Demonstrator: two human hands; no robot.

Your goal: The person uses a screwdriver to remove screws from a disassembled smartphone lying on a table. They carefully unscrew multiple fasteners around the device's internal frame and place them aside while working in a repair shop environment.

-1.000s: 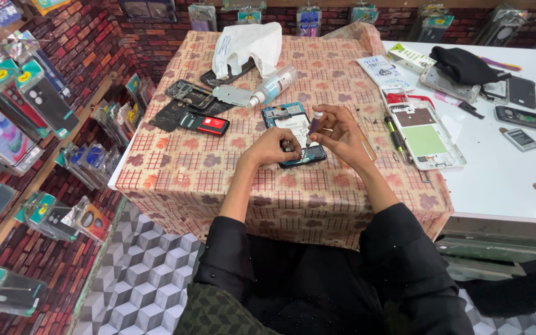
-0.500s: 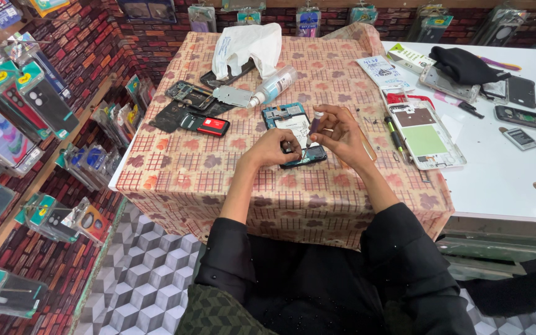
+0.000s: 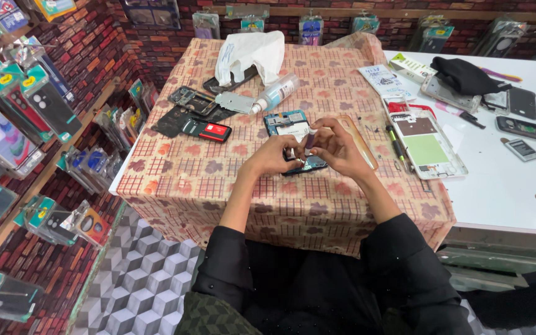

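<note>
Clearly both hands meet over an opened phone (image 3: 293, 139) lying back-up on the worktop (image 3: 181, 180), its blue circuit board exposed near the middle of the checked cloth. The right hand (image 3: 336, 149) pinches a small dark, slim tool (image 3: 310, 138) upright between thumb and forefinger, tip toward the phone's lower part. The left hand (image 3: 274, 155) curls in beside it, its fingers pressed together near the tool's tip and seemingly steadying the phone's edge; whether they grip a tiny part cannot be told.

Just left lie a red-labelled battery (image 3: 215, 131) and dark phone frames (image 3: 190, 102); behind stand a clear spray bottle (image 3: 275, 93) and a white plastic bag (image 3: 249, 53). To the right rest a screwdriver (image 3: 396, 141) and a white phone shell with a green panel (image 3: 426, 146).

Risks, as a judgement: the tool tip could slip across the bare board and scratch or short something if pressed at a slant. Small loose parts could roll into the patterned cloth and vanish. The bottle stands close enough that a nudge might spill liquid toward the open phone.
</note>
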